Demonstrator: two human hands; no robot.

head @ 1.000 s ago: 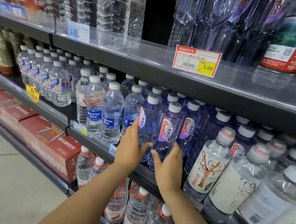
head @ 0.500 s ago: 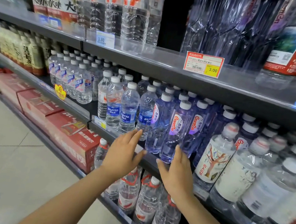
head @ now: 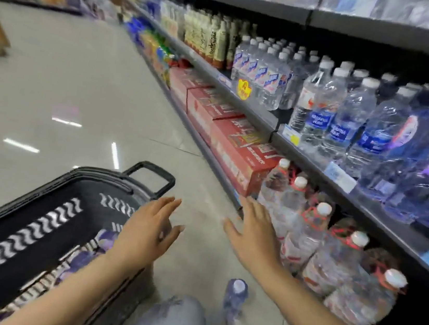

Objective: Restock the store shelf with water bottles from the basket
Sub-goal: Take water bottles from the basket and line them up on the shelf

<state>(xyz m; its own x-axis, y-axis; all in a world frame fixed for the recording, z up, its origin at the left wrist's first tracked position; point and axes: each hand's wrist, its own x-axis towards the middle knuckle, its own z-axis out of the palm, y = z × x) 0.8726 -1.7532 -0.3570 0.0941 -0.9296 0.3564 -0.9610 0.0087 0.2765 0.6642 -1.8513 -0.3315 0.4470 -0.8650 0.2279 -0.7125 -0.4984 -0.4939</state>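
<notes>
A black shopping basket stands on the floor at the lower left, with blurred purple-labelled bottles inside. My left hand hovers over its near right edge, fingers spread and empty. My right hand is open too, over the floor in front of the bottom shelf. One small blue-tinted water bottle stands upright on the floor below my right arm. The middle shelf holds rows of clear and blue water bottles.
Large red-capped water jugs fill the bottom shelf at right, beside red cartons. The tiled aisle floor stretches away to the left. My knee in grey fabric shows at the bottom edge.
My view swung down and left from the shelf to the floor and basket. Both hands left the blue bottles on the middle shelf and dropped, open, toward the basket.
</notes>
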